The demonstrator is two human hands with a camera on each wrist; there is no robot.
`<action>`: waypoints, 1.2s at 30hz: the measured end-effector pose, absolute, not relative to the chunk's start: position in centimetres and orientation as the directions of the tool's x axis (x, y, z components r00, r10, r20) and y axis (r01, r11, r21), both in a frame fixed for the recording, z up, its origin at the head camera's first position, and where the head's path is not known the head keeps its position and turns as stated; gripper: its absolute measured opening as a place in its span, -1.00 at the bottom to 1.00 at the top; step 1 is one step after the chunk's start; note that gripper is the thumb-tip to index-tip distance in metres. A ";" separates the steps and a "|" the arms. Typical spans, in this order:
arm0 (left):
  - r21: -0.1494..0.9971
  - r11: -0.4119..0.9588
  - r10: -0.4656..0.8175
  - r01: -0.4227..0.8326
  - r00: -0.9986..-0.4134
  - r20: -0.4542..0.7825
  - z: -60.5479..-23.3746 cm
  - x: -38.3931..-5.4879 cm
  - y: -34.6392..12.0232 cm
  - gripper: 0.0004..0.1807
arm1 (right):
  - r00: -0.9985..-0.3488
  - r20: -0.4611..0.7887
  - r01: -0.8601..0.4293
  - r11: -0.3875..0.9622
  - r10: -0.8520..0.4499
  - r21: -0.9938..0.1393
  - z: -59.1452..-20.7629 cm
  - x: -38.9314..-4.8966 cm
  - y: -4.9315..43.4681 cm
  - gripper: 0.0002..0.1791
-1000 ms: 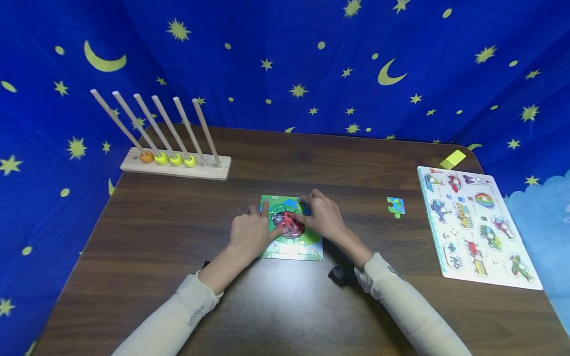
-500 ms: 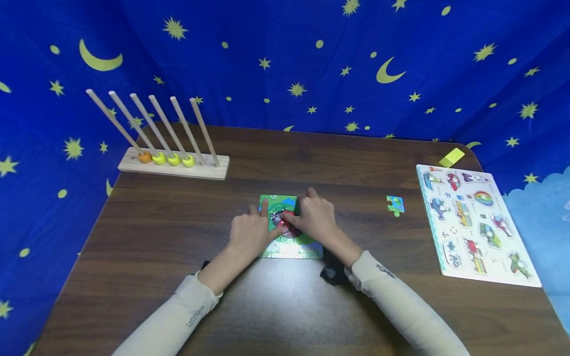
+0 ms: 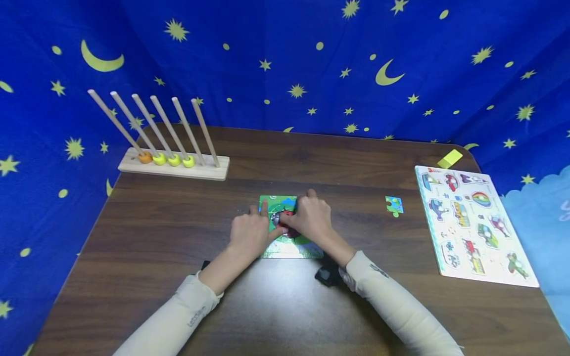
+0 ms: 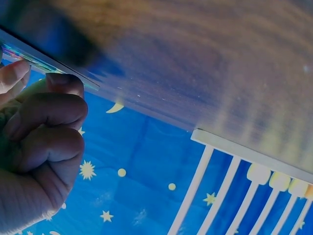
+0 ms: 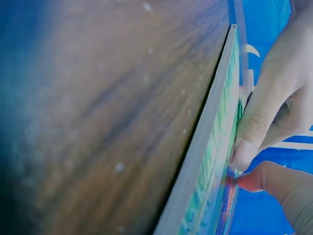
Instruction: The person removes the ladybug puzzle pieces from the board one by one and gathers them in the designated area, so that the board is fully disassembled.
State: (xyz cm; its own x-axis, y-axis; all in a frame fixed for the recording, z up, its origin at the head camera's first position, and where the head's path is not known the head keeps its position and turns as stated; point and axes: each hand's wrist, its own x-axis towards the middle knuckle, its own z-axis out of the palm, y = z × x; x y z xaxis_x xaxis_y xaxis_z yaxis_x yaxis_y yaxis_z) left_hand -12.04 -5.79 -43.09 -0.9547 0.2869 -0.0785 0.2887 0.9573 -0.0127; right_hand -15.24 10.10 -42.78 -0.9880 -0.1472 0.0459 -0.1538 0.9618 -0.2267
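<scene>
A ladybug jigsaw puzzle (image 3: 294, 252) in a flat square board lies at the middle of the table, its lower rim towards me. My left hand (image 3: 248, 233) rests on its left side, index finger straight along the picture and thumb on the ladybug; the left wrist view shows other fingers curled. Over the upper right of the puzzle, my right hand (image 3: 313, 218) has bent fingers at the board and its thumb (image 5: 254, 178) pressed on the ladybug. That hand covers the upper right corner. A loose blue-green puzzle piece (image 3: 394, 205) lies to the right.
On the wooden table (image 3: 178, 237), a peg stand (image 3: 200, 169) with orange and yellow beads stands at the back left. A picture board of vehicles (image 3: 494, 252) lies at the right, below a yellow block (image 3: 450, 158). A blue starry curtain (image 3: 267, 29) hangs behind.
My right hand has shifted slightly left over the puzzle, now covering its upper right corner and more of the ladybug. The left hand has stayed in place.
</scene>
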 end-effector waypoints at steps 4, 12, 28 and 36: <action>-0.030 0.956 0.289 0.291 -0.955 -0.068 -43.2 -12.1 -5.6 0.03 | -0.991 0.026 -0.133 0.947 -0.131 -0.291 -42.8 -15.4 10.4 -0.47; -0.036 0.953 0.297 0.300 -0.952 -0.077 -43.0 -12.1 -5.2 0.05 | -0.988 0.067 -0.153 0.935 -0.139 -0.321 -42.7 -15.3 11.6 -0.52; -0.026 0.958 0.282 0.286 -0.955 -0.086 -43.0 -12.2 -5.4 0.03 | -0.994 0.100 -0.062 0.959 -0.035 -0.277 -41.8 -15.9 20.4 -0.36; -0.035 0.957 0.284 0.288 -0.954 -0.094 -43.0 -12.0 -5.5 0.03 | -0.996 0.060 0.042 0.968 0.059 -0.249 -41.9 -15.8 25.1 -0.35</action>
